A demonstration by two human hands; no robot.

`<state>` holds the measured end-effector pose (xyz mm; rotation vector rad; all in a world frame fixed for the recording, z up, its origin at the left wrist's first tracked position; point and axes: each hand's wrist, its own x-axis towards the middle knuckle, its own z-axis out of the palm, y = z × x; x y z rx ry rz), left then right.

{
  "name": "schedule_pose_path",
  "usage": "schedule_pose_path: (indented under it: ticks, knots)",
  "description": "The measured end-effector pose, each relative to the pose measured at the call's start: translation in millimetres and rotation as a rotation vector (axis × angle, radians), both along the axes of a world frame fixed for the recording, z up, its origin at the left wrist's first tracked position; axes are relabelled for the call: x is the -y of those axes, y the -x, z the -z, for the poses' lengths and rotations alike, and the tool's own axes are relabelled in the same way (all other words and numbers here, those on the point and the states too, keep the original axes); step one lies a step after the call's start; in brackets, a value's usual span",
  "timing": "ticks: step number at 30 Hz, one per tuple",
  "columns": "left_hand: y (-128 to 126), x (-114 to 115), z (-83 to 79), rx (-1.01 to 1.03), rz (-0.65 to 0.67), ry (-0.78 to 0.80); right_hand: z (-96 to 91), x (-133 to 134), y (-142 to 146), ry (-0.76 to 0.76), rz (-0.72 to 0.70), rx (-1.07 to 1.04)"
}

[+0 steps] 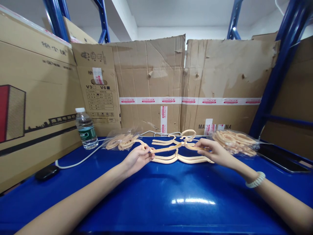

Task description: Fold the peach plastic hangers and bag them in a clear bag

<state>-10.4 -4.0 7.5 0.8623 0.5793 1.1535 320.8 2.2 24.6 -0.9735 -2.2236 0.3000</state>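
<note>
A beige plastic clothes hanger [168, 149] is held up between my two hands, above the blue table. My left hand [138, 159] pinches its left end, and a curved piece shows above those fingers. My right hand [215, 152] has its fingers closed on the hanger's right arm. Beneath and behind it lie more beige hangers [163, 160] of the same kind, some with hooks and arms overlapping. Parts of the held hanger's ends are hidden by my fingers.
Clear bags of beige hanger parts lie on the left [119, 141] and right [232, 142]. A water bottle [86, 130], a black mouse-like object [47, 172], a white cable [80, 163] and a dark phone-like slab [281, 158] surround the work. Cardboard [149, 75] walls the back.
</note>
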Motion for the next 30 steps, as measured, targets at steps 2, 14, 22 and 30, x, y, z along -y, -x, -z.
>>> schedule_pose_path:
  ticks: [2, 14, 22, 30]
  knots:
    - [0, 0, 0.4, 0.000, 0.006, -0.002, 0.0, 0, 1, -0.005, 0.008, -0.008]
    - [1, -1, 1.1, -0.004, -0.006, -0.008, 2.5, -2, 3, -0.046, 0.001, -0.017]
    - [2, -3, 2.8, -0.010, -0.022, -0.022, 5.5, -2, 3, -0.047, 0.014, -0.003]
    - [1, -7, 12.2, -0.061, -0.060, -0.086, 7.3, -1, 5, -0.073, 0.011, 0.018]
